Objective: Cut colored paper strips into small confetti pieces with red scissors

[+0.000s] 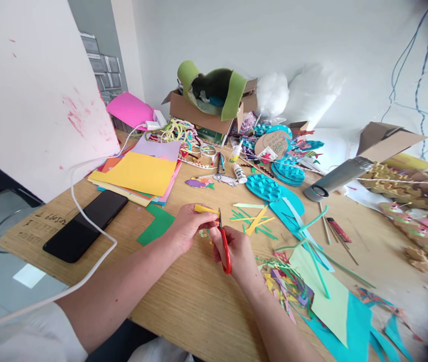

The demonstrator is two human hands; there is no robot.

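Note:
Between the fingers of my left hand [190, 226] is a small yellow paper strip [203, 209], held out to the right. My right hand [238, 251] grips a pair of red-handled scissors [226, 254], whose blades point up and meet the strip's right end. On the table just under my hands lie tiny paper bits [203, 233], partly hidden by my fingers. Cut green and yellow paper strips [257, 219] are scattered to the right of the scissors. A green paper piece [154, 225] lies beside my left wrist.
A black phone [86, 226] and a white cable [95, 254] are at left, near stacked coloured paper [134, 173]. Behind are glue bottles [239, 173] and a cardboard box [199, 113]. Paper scraps [280, 286], blue paper and a metal flask [338, 178] occupy the right.

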